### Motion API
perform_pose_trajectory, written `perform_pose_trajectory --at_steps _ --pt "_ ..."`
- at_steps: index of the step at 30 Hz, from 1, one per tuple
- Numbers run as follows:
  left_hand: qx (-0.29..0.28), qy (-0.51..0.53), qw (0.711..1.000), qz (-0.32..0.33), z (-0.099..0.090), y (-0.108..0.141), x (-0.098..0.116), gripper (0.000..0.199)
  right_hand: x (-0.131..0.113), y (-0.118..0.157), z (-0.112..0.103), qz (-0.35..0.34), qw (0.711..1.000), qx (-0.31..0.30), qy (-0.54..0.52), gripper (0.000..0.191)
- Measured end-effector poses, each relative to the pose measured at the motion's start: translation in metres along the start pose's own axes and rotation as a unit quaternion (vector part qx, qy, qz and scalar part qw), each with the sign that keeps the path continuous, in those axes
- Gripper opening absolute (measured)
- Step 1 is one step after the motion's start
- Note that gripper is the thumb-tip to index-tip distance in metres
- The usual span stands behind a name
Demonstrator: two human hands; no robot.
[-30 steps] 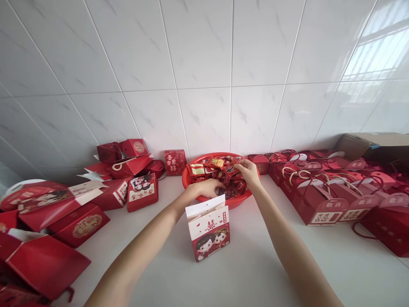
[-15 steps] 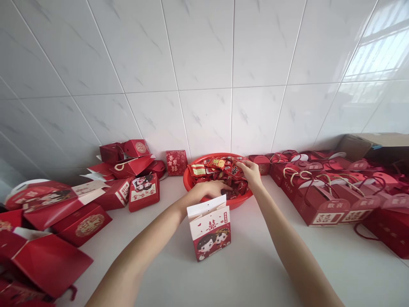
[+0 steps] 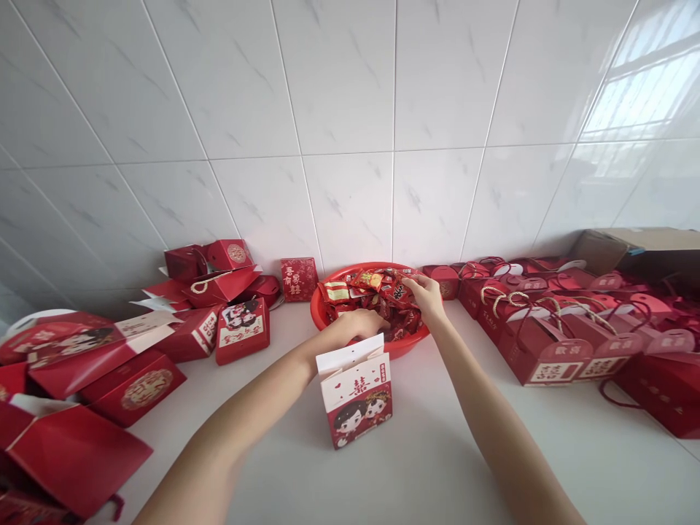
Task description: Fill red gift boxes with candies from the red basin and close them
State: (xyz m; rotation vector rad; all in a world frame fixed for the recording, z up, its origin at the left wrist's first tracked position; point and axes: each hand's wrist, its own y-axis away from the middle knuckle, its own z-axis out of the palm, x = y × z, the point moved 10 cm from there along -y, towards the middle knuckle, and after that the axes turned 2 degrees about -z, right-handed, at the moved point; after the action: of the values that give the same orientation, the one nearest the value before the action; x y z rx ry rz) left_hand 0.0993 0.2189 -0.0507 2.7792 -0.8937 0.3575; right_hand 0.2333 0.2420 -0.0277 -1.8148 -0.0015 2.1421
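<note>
"Head view. First entry?"

"Left hand [image 3: 361, 322]: one, over the near part of the red bowl [image 3: 316, 310], fingers down among the packets [image 3: 372, 281]. Width of grip: cannot tell, fingertips hidden."

"Right hand [image 3: 426, 293]?"

"One, at the bowl's right rim. Grip narrow, thumb and fingers drawn together at the edge of a dark-lettered packet [image 3: 401, 291]. Whether closed on it: cannot tell."

"Packets, location?"

"Heaped in the bowl, red wrappers, some with gold. They lie around the left fingers and to the left of the right fingertips."

"Box [image 3: 358, 397]?"

"One, upright, white top, two cartoon figures on a red ground. Nearer the viewer than both grips, just below the left hand and between the forearms. In neither hand."

"Farther out?"

"Small box [image 3: 299, 279], red, printed: beyond the left hand and to its left, by the tiled wall [image 3: 350, 189]. Left pile [image 3: 136, 386], red boxes, assorted: well to the left of the left hand. Right boxes [image 3: 552, 357], red, several with rope handles: to the right of the right hand. Carton [image 3: 645, 240], brown: beyond these, far right of the right hand."

"Surface?"

"Table [image 3: 437, 452], pale, below both grips."
</note>
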Motion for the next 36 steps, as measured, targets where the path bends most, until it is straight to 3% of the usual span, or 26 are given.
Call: perform_pose_trajectory --at_steps 3,10,13,17,21,24,36 --pt "-0.090 -0.033 0.995 -0.039 0.015 0.002 -0.002 0.013 0.001 0.000 -0.001 0.003 1.000 0.005 -0.004 0.027" --pt "-0.091 -0.021 0.995 -0.022 0.012 0.002 0.012 0.013 -0.001 0.001 0.000 0.008 1.000 0.000 -0.022 0.024" --pt "-0.074 0.028 0.997 -0.025 0.008 0.002 0.009 0.016 -0.001 0.002 -0.001 0.014 1.000 0.006 -0.028 0.024" --pt "-0.005 0.131 0.991 -0.025 -0.006 0.000 -0.008 0.028 -0.001 0.001 -0.003 0.019 0.999 0.013 -0.039 0.025" --pt "0.180 0.285 0.941 0.021 -0.045 0.002 -0.028 0.032 -0.001 0.000 -0.009 0.019 0.998 0.041 -0.051 0.023" --pt "0.300 0.312 0.901 0.021 -0.066 0.011 -0.042 0.033 0.000 -0.002 -0.011 0.022 0.998 0.042 -0.050 0.020" --pt "0.350 0.329 0.877 -0.001 -0.074 0.020 -0.048 0.032 0.003 -0.003 -0.006 0.005 1.000 0.000 -0.003 0.034"
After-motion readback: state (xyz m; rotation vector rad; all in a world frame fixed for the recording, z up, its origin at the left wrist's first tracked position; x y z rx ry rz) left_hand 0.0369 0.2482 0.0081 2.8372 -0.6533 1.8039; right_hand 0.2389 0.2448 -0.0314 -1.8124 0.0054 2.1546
